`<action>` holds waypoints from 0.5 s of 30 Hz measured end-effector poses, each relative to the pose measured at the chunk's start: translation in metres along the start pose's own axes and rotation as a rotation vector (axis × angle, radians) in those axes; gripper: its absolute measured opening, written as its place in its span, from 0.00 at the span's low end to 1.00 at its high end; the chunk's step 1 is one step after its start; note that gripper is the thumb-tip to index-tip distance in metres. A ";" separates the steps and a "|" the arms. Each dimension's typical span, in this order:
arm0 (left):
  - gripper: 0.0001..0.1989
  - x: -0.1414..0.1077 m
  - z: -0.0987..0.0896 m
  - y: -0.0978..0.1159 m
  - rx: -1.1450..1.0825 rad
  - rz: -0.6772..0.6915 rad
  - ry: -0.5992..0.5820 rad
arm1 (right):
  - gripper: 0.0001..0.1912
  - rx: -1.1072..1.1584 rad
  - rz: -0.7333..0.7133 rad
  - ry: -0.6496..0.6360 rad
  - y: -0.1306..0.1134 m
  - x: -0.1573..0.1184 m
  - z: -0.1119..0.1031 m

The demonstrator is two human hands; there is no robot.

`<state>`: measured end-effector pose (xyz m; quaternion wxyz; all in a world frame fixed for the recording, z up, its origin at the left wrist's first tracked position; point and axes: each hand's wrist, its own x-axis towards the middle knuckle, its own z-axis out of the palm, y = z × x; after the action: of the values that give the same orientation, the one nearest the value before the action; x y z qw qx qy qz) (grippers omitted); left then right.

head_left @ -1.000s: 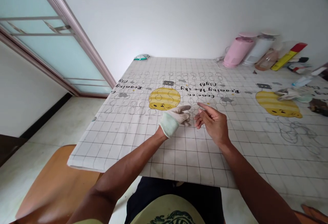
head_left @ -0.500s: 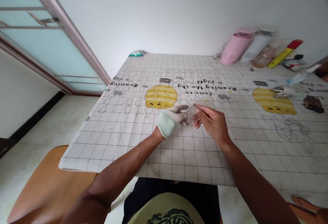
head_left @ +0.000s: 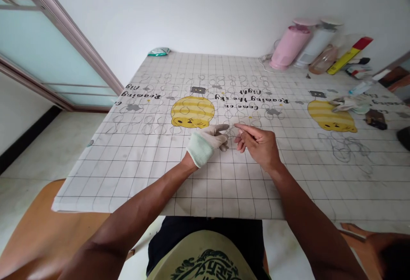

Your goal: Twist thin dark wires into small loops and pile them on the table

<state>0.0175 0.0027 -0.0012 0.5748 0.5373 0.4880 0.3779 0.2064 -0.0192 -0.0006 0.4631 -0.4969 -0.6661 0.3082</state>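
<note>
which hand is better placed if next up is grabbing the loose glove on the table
Right, most likely. The bare right hand is nearer the loose glove, which lies over on its side. The gloved left hand is farther off and would have to reach past the right.

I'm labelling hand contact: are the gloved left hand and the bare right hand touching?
Apart. The head view shows a narrow gap between the left hand and right hand, with the tablecloth visible through it.
</note>
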 end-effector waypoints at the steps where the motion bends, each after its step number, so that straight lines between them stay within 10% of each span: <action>1: 0.25 0.001 0.000 -0.002 -0.004 0.005 -0.007 | 0.18 -0.027 -0.014 -0.003 0.001 0.000 0.000; 15: 0.20 -0.010 -0.003 0.007 0.080 0.031 0.047 | 0.19 -0.119 -0.140 0.038 0.010 0.002 -0.002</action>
<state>0.0133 -0.0054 0.0074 0.5354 0.5582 0.5078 0.3794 0.2114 -0.0138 -0.0078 0.4655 -0.4814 -0.7076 0.2254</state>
